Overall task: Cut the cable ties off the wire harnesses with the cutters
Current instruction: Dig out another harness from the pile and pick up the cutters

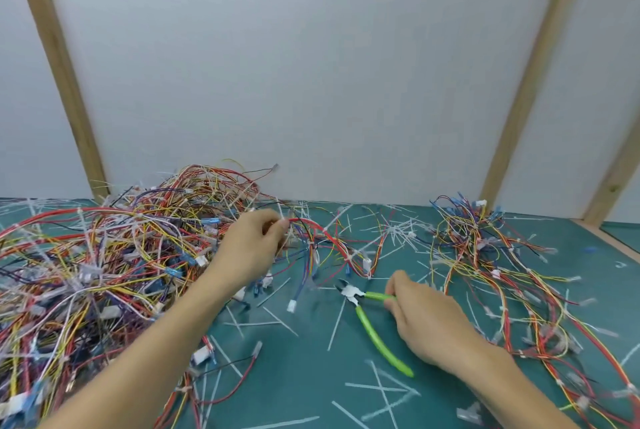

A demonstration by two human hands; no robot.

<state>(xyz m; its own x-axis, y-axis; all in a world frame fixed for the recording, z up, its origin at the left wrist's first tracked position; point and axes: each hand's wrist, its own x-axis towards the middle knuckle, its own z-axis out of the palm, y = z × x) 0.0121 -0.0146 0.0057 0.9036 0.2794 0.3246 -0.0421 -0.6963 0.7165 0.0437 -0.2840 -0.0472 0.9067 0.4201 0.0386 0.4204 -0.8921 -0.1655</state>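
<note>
Two bare hands work a green-matted desk [304,359]: beside the left-edge wire pile [86,272], the left hand [254,245] pinches a red wire harness [322,234]; the right hand [426,317] grips green-handled cutters [367,314] lying mid-desk.

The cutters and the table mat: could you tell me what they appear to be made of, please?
The cutters: the head looks like bare metal, pale and shiny; the handles seem sleeved in glossy lime-green plastic or rubber, showing highlights. The table mat: probably matte teal rubber or vinyl, flat and without glare.
</note>
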